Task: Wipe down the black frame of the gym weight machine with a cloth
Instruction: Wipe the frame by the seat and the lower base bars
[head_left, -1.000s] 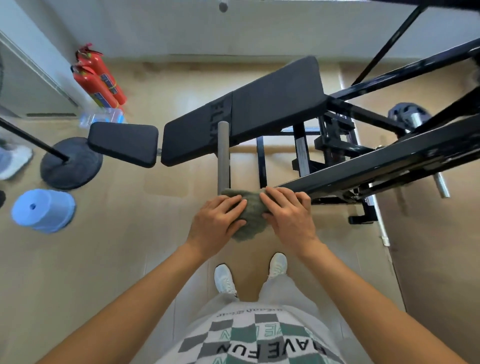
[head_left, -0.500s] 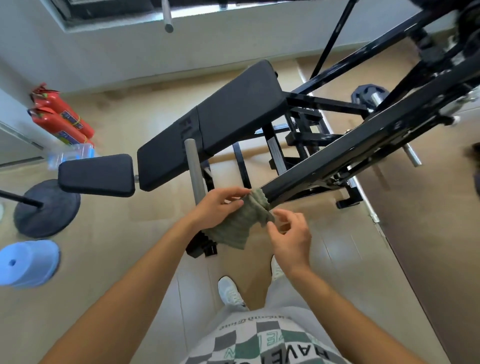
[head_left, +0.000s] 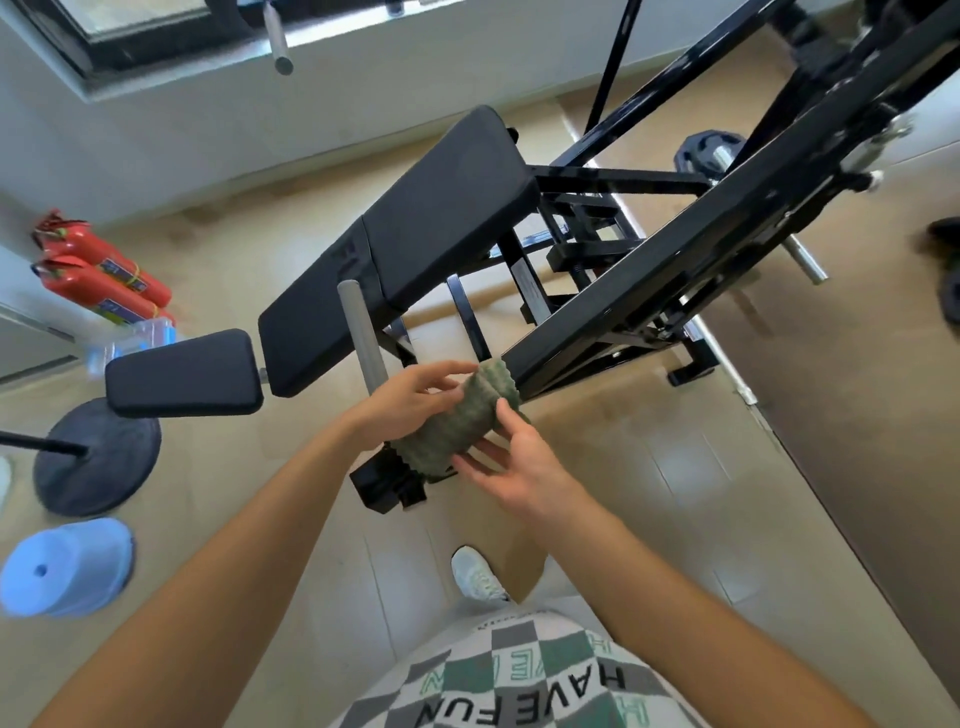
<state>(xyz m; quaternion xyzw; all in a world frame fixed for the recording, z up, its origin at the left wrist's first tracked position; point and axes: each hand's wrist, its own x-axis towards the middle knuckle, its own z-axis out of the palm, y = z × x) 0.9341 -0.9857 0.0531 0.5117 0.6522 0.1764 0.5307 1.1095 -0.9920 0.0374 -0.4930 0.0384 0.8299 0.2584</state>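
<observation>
Left hand (head_left: 410, 400) and right hand (head_left: 519, 462) hold a green cloth (head_left: 462, 415) over the end of a black frame beam (head_left: 675, 280).
Left fingers lie flat on top; right thumb and fingers pinch it from below, beam rising beyond them.

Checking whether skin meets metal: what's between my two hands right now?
The cloth, bunched over the near end of the black frame. The left hand and right hand touch it from either side. Head view.
</observation>
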